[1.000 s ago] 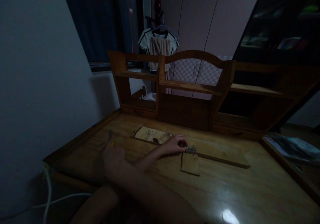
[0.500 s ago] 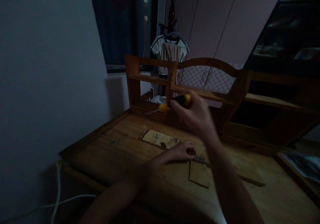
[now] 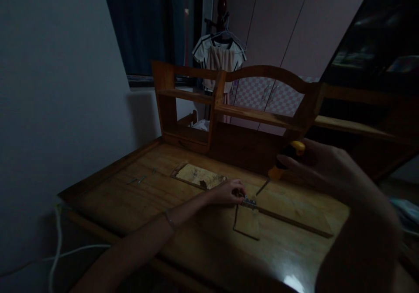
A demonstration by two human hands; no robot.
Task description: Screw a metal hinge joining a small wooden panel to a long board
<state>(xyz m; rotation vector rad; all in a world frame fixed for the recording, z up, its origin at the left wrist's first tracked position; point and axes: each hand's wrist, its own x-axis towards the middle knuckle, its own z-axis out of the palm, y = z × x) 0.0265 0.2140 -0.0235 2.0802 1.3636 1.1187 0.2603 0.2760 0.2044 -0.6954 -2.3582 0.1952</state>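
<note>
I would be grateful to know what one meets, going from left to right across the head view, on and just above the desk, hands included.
Three thin metal pieces, stained board, left hand, metal fitting, screwdriver, right hand.

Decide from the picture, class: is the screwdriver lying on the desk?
No, the screwdriver is gripped in the person's right hand, its handle held up above the desk.
</note>
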